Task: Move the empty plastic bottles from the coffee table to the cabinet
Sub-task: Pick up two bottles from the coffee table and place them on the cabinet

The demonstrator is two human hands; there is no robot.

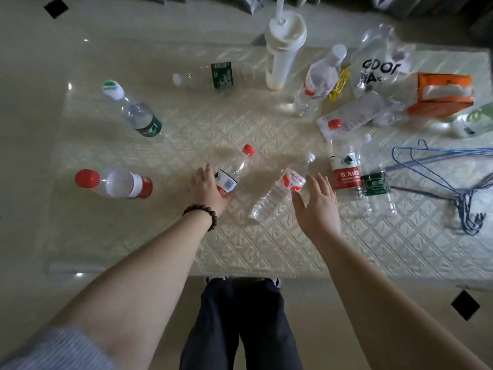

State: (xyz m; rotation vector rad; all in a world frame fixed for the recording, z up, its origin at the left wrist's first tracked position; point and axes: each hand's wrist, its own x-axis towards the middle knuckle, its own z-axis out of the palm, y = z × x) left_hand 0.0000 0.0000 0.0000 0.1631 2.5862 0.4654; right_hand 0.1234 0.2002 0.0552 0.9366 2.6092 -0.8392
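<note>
Plastic bottle under left hand; right hand spread.

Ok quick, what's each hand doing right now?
Left hand: open, fingers against the red-capped bottle, not closed around it.
Right hand: open, beside the white-capped bottle, holding nothing.

A low glass-topped coffee table filled most of the view, its top laid with a pale cream, diamond-embossed mat. Around the table ran a glossy beige tiled floor, set with small black diamond insets: one beyond the table's far left corner, another near its front right corner. Small bright glints of light lay on the floor left of the table. Beyond the table's far edge the room stood dark, too dim to make out.
</note>
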